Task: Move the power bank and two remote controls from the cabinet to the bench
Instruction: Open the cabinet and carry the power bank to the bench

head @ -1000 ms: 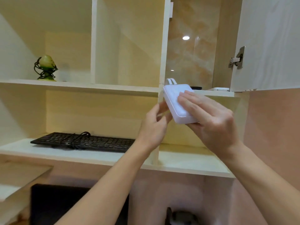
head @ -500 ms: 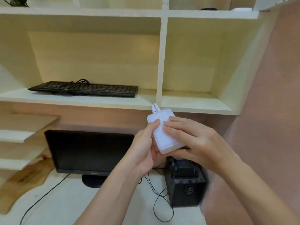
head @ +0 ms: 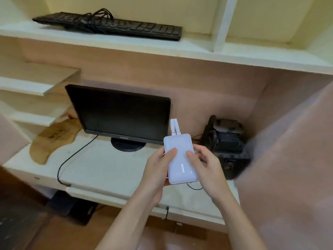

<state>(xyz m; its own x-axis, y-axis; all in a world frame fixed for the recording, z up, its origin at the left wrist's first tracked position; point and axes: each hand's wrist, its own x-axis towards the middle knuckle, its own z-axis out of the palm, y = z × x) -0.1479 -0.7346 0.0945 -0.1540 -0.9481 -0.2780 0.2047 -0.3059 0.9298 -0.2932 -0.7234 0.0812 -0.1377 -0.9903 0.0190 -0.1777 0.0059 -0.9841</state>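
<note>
A white power bank (head: 180,157) with a short looped strap at its far end is held flat in the air above the white bench (head: 100,168). My left hand (head: 158,170) grips its left edge, thumb on top. My right hand (head: 207,166) holds its right edge, thumb resting on the face. The cabinet shelf where it came from is out of view, and no remote controls are visible.
A black monitor (head: 119,112) stands on the bench, with a cable running to the front edge. A black device (head: 225,143) sits at the right against a pinkish wall. A black keyboard (head: 111,26) lies on the shelf above. A wooden board (head: 52,138) lies at left.
Both hands have carried the power bank down from the upper cabinet shelf to just above the bench. The view has tilted downward, so the upper shelves are gone from sight.
</note>
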